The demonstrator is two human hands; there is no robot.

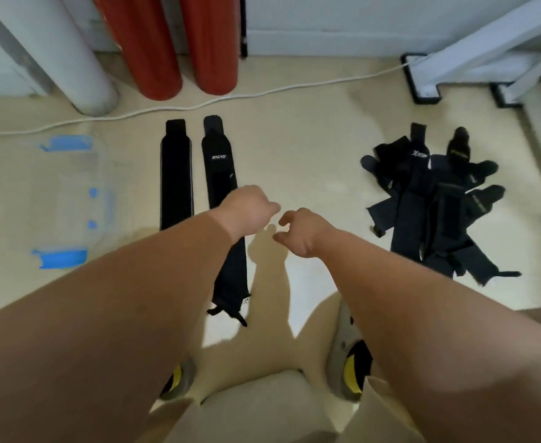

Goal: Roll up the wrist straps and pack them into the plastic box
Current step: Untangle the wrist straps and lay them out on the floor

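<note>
The pale beige floor (310, 148) carries everything. A clear plastic box with blue latches (109, 174) sits at far left; I cannot tell whether its lid is on. A loose heap of black fabric wrist straps (435, 203) lies at right, well apart from the box. Between them two long black straps lie flat, side by side: a plain strap (176, 174) and a strap with a white logo (219, 167).

The left hand (246, 212) hangs over the logo strap's middle. Its fingers are tucked beneath, so I cannot tell their state. The right hand (301, 235) is just beside it, fingers loosely curled, holding nothing.

I judge the straps light, limp and grippy; a loose roll will likely spring open. Take hold at the near end, by the thin loop (227, 311), and roll tightly toward the far tab (212, 123).
</note>
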